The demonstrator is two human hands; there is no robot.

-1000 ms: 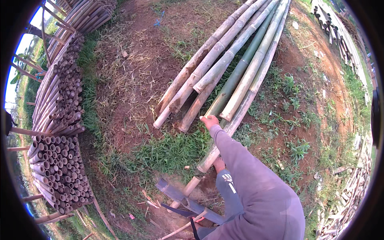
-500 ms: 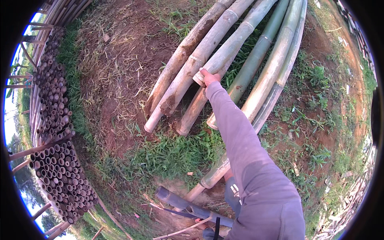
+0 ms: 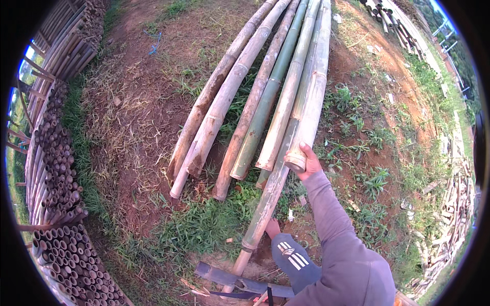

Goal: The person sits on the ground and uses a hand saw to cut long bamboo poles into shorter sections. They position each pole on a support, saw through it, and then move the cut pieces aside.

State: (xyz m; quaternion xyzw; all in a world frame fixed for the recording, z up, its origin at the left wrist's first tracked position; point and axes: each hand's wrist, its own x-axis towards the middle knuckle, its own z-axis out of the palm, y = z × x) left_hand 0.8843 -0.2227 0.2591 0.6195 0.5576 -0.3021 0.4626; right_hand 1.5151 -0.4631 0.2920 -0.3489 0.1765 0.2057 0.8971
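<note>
My right hand (image 3: 312, 163) is closed around the cut near end of a pale bamboo pole (image 3: 314, 97), thumb on top. That pole's end is raised above the others and lies to their right. Just left of it, a longer greyish-green bamboo pole (image 3: 265, 213) reaches down toward my leg. Further left lie a cream bamboo pole (image 3: 282, 122), a green bamboo pole (image 3: 263, 120) and several brown, soil-stained poles (image 3: 206, 135), fanned out side by side. My left hand is not in view.
My leg in grey trousers (image 3: 286, 255) is beside the long pole. Dark split bamboo (image 3: 217, 273) lies crosswise near the lower edge. Bamboo tubes are stacked along the left (image 3: 71, 262). Cut pieces (image 3: 457, 204) are heaped at right. Weeds (image 3: 204, 234) and dry soil surround the poles.
My right hand has swung the held pale pole from the middle of the row to its right side. My view has shifted, showing more of the poles' far length.
</note>
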